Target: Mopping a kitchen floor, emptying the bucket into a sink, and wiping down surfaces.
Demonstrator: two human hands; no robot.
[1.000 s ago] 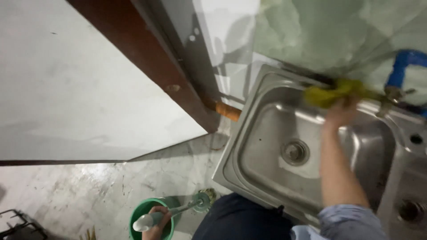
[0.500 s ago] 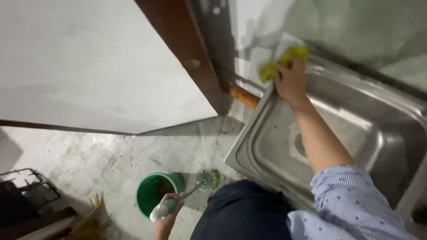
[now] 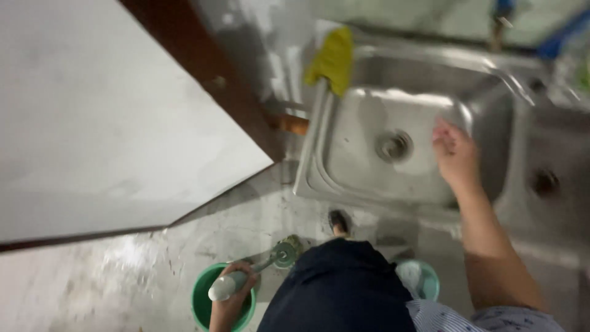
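Head view: left hand (image 3: 232, 294) clenched round pale handle of a long brush (image 3: 258, 270), fingers wrapped about grip, round head beyond fingertips, low over grey floor (image 3: 123, 276), just above green bucket (image 3: 206, 301). Right hand (image 3: 456, 155) released, fingers loosely spread, over steel sink basin (image 3: 362, 154) beside drain (image 3: 393, 145). Yellow cloth (image 3: 334, 59) draped on basin's far left corner, well apart from those fingers
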